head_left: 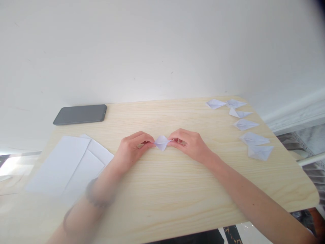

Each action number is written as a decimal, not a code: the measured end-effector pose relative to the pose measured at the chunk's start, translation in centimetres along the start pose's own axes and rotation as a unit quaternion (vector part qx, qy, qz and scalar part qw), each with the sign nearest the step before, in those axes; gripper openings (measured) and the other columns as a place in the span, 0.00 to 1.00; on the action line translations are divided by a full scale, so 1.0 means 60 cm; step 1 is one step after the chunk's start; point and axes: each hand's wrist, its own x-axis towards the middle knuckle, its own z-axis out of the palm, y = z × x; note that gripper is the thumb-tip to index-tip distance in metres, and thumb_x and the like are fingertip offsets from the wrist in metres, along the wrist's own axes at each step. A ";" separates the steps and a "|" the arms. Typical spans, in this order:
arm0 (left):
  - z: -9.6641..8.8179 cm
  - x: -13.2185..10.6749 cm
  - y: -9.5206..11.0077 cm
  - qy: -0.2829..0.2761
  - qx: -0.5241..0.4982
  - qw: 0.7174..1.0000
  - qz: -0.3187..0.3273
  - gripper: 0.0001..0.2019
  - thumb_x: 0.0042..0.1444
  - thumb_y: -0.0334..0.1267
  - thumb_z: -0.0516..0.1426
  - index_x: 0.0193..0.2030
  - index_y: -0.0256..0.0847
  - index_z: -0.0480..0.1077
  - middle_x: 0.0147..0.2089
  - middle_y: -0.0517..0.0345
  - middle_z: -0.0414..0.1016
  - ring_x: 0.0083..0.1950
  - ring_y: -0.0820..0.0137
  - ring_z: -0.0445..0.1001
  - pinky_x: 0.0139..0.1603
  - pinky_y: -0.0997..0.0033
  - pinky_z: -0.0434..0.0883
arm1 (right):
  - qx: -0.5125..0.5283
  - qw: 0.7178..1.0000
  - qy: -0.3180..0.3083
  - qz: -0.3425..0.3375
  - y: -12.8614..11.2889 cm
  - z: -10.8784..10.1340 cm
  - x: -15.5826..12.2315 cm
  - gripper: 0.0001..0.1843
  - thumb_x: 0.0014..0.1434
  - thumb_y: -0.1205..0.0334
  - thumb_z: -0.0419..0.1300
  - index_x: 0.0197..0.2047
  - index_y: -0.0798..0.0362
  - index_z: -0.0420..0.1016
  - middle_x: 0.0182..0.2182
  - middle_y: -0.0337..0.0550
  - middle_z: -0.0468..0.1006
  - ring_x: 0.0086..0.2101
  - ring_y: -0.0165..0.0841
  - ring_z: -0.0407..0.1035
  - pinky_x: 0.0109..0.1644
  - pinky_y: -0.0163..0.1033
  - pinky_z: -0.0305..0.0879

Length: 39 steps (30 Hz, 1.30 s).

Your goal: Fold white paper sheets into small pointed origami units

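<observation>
A small folded white paper piece (161, 142) lies on the light wooden table (177, 189), near its middle. My left hand (133, 147) pinches its left tip with fingers closed. My right hand (190, 144) pinches its right tip in the same way. Both wrists rest on the tabletop.
Several finished folded paper shapes (245, 124) lie in a row along the table's right side. Flat white sheets (73, 162) are stacked at the left. A dark phone (80, 114) lies at the back left, against a white wall. The table's right edge drops to the floor.
</observation>
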 end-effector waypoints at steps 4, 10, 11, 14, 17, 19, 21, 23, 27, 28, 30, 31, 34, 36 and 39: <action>0.000 0.000 -0.008 -0.004 0.027 0.999 -0.026 0.10 0.54 0.40 0.58 0.43 0.43 0.70 0.38 0.59 0.74 0.36 0.72 0.72 0.37 0.73 0.71 | -0.007 1.000 -0.001 0.010 0.001 -0.006 0.000 0.06 0.58 0.61 0.59 0.40 0.51 0.71 0.35 0.39 0.74 0.31 0.26 0.70 0.37 0.33 0.67; 0.001 0.001 -0.009 -0.031 0.036 0.998 0.029 0.15 0.54 0.42 0.59 0.48 0.44 0.69 0.47 0.55 0.72 0.45 0.69 0.71 0.46 0.69 0.69 | -0.014 1.000 -0.028 0.000 0.000 -0.011 0.001 0.09 0.59 0.60 0.57 0.43 0.51 0.71 0.38 0.42 0.74 0.35 0.28 0.70 0.41 0.35 0.67; 0.002 0.001 -0.007 -0.028 0.041 0.998 0.038 0.15 0.54 0.42 0.58 0.48 0.43 0.69 0.47 0.55 0.71 0.46 0.68 0.70 0.47 0.69 0.68 | -0.018 0.999 -0.032 -0.005 -0.001 -0.010 0.002 0.09 0.59 0.60 0.57 0.43 0.51 0.71 0.39 0.42 0.74 0.36 0.29 0.70 0.42 0.35 0.67; 0.009 0.001 0.001 -0.020 0.075 0.996 0.043 0.13 0.56 0.41 0.56 0.47 0.43 0.69 0.47 0.54 0.71 0.47 0.67 0.69 0.48 0.67 0.67 | -0.039 0.999 -0.031 -0.014 -0.006 -0.004 0.005 0.10 0.60 0.59 0.56 0.43 0.52 0.72 0.38 0.43 0.74 0.38 0.30 0.69 0.43 0.36 0.66; 0.016 0.002 0.010 -0.024 0.117 0.992 0.028 0.11 0.58 0.40 0.53 0.45 0.42 0.70 0.43 0.54 0.71 0.43 0.67 0.69 0.45 0.66 0.67 | -0.085 0.996 -0.019 -0.012 -0.014 0.006 0.007 0.11 0.59 0.59 0.55 0.41 0.53 0.73 0.36 0.44 0.74 0.37 0.31 0.68 0.44 0.38 0.65; 0.019 0.003 0.017 -0.032 0.146 0.989 0.025 0.10 0.58 0.40 0.53 0.44 0.43 0.71 0.40 0.55 0.71 0.41 0.67 0.68 0.43 0.66 0.67 | -0.119 0.993 -0.016 -0.006 -0.019 0.013 0.008 0.11 0.57 0.58 0.56 0.40 0.53 0.74 0.35 0.43 0.73 0.36 0.32 0.68 0.42 0.39 0.64; 0.021 0.004 0.021 -0.035 0.169 0.985 0.024 0.10 0.58 0.41 0.52 0.43 0.43 0.71 0.39 0.55 0.70 0.40 0.67 0.68 0.42 0.65 0.66 | -0.145 0.989 -0.018 0.000 -0.023 0.018 0.009 0.11 0.56 0.58 0.56 0.39 0.53 0.74 0.35 0.43 0.72 0.34 0.32 0.67 0.40 0.39 0.64; 0.022 0.004 0.023 -0.038 0.183 0.982 0.023 0.11 0.57 0.41 0.52 0.43 0.43 0.71 0.38 0.56 0.70 0.39 0.67 0.67 0.41 0.65 0.65 | -0.164 0.986 -0.022 0.007 -0.024 0.021 0.008 0.10 0.55 0.59 0.56 0.39 0.52 0.75 0.36 0.43 0.72 0.34 0.32 0.67 0.40 0.39 0.63; 0.025 0.004 0.025 -0.049 0.207 0.977 0.022 0.10 0.56 0.41 0.53 0.41 0.42 0.71 0.35 0.57 0.70 0.38 0.66 0.67 0.40 0.65 0.64 | -0.193 0.980 -0.038 0.019 -0.025 0.025 0.008 0.11 0.53 0.60 0.56 0.40 0.50 0.75 0.37 0.42 0.72 0.36 0.33 0.66 0.43 0.40 0.61; 0.026 0.004 0.025 -0.051 0.214 0.975 0.020 0.09 0.55 0.40 0.53 0.41 0.42 0.71 0.34 0.57 0.70 0.38 0.66 0.67 0.40 0.65 0.63 | -0.198 0.979 -0.041 0.022 -0.025 0.025 0.008 0.12 0.53 0.60 0.56 0.40 0.50 0.75 0.38 0.41 0.72 0.36 0.33 0.65 0.43 0.40 0.61; 0.028 0.005 0.028 -0.052 0.223 0.973 0.013 0.09 0.54 0.40 0.54 0.40 0.42 0.70 0.33 0.57 0.70 0.37 0.66 0.67 0.39 0.65 0.63 | -0.206 0.977 -0.043 0.028 -0.027 0.027 0.009 0.12 0.52 0.61 0.57 0.40 0.50 0.75 0.38 0.41 0.72 0.36 0.33 0.65 0.43 0.41 0.61; 0.029 0.006 0.029 -0.052 0.226 0.973 0.010 0.09 0.54 0.39 0.54 0.40 0.42 0.70 0.32 0.58 0.70 0.37 0.66 0.67 0.39 0.65 0.62 | -0.209 0.976 -0.043 0.032 -0.029 0.027 0.010 0.12 0.51 0.61 0.57 0.40 0.49 0.75 0.38 0.41 0.72 0.36 0.33 0.65 0.43 0.41 0.61; 0.032 0.008 0.033 -0.049 0.233 0.971 0.002 0.09 0.53 0.39 0.54 0.39 0.42 0.70 0.32 0.58 0.70 0.37 0.66 0.67 0.39 0.65 0.62 | -0.218 0.974 -0.039 0.041 -0.033 0.028 0.010 0.12 0.51 0.62 0.57 0.40 0.49 0.75 0.38 0.41 0.72 0.36 0.33 0.65 0.43 0.41 0.60; 0.032 0.008 0.034 -0.049 0.236 0.971 -0.003 0.09 0.53 0.40 0.54 0.39 0.42 0.70 0.31 0.58 0.70 0.36 0.66 0.67 0.39 0.65 0.62 | -0.218 0.974 -0.039 0.048 -0.035 0.027 0.010 0.12 0.51 0.62 0.57 0.40 0.50 0.75 0.38 0.41 0.71 0.36 0.33 0.65 0.43 0.41 0.60; 0.033 0.007 0.034 -0.043 0.235 0.971 -0.011 0.09 0.54 0.41 0.53 0.40 0.42 0.70 0.33 0.58 0.72 0.37 0.66 0.67 0.40 0.65 0.62 | -0.199 0.978 -0.044 0.048 -0.034 0.024 0.008 0.12 0.53 0.62 0.56 0.41 0.50 0.74 0.38 0.41 0.72 0.36 0.32 0.66 0.43 0.40 0.61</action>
